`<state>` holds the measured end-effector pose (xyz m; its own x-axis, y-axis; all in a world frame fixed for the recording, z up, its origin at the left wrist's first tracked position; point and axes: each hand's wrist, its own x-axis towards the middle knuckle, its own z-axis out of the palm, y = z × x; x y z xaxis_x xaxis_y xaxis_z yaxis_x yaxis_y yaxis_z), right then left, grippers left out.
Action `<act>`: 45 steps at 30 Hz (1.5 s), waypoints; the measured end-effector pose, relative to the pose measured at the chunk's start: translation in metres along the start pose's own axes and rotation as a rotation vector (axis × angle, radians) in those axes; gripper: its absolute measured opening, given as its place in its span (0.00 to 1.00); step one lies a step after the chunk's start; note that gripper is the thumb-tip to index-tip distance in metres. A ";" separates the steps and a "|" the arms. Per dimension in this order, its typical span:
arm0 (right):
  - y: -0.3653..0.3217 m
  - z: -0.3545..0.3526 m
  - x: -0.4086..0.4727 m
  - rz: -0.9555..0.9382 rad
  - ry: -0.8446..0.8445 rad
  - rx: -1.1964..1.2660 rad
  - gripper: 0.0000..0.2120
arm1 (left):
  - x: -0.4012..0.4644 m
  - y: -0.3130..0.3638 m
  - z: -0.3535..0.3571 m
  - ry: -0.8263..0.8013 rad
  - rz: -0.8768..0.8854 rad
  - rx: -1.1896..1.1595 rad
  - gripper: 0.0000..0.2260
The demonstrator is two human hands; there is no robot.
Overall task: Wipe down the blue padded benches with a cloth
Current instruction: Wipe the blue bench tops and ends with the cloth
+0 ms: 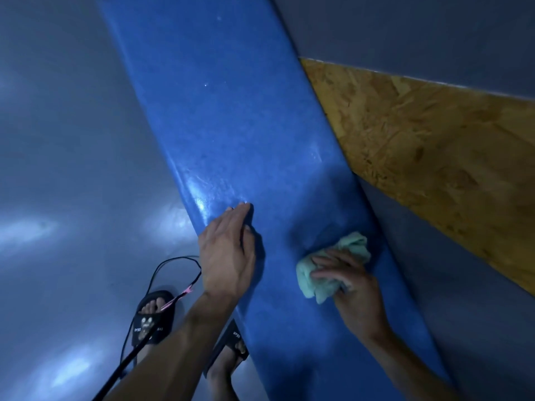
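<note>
right hand (pixel 354 287) has its grip wrapped around a bunched-up pale green cloth (pixel 335 267), pressing it down on the blue padded bench (pixel 231 125), on the wall-side part of the seat. left hand (pixel 228 253) is released, fingers straight, lying flat on the bench near its front edge. a strip of chipboard panel (pixel 428 146) runs along the grey wall behind. black slides (pixel 153 316) and a thin black cable (pixel 173 264) show over the shiny grey floor (pixel 63 169).
</note>
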<state>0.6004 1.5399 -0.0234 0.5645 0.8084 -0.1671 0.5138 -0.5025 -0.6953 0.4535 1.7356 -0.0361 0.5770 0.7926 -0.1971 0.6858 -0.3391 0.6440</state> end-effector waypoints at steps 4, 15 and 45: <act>-0.025 0.017 0.063 0.057 -0.008 0.047 0.15 | 0.000 -0.004 0.000 -0.008 0.011 -0.001 0.17; -0.041 0.051 0.144 -0.224 0.127 0.009 0.17 | -0.003 -0.003 -0.003 0.005 0.108 0.031 0.17; 0.061 -0.038 -0.104 0.014 0.059 -0.140 0.24 | -0.013 0.024 0.020 -0.131 0.163 -0.065 0.18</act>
<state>0.5978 1.4138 -0.0222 0.6073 0.7835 -0.1319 0.5885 -0.5551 -0.5878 0.4712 1.7071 -0.0324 0.7337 0.6557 -0.1782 0.5511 -0.4209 0.7205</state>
